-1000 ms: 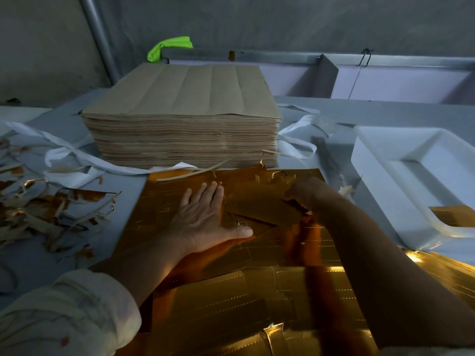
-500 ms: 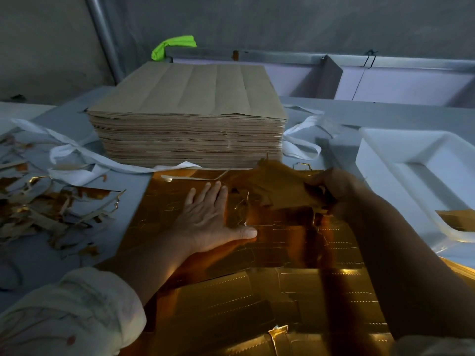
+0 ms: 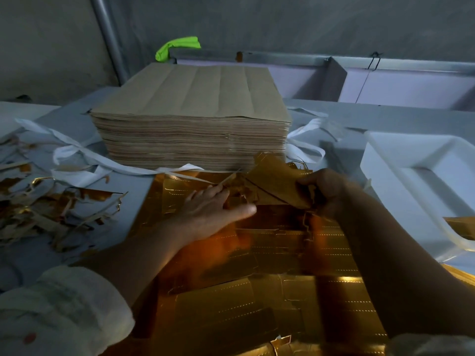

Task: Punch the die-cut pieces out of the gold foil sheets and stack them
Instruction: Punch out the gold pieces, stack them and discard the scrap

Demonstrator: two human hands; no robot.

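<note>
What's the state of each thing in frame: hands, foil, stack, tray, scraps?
left hand, open, pressing flat on the gold foil sheet
right hand, gripping the die-cut piece
gold foil sheet, lying flat
die-cut piece, lifted above the sheet's far edge, dull side up
brown paper stack, neat, behind the sheet
white tray, holds a gold foil piece
scraps, loose heap left of the sheet

Paper stack (image 3: pixel 190 119) behind foil sheets (image 3: pixel 270 291); scraps (image 3: pixel 51 209) left; tray (image 3: pixel 421 181) right.
</note>
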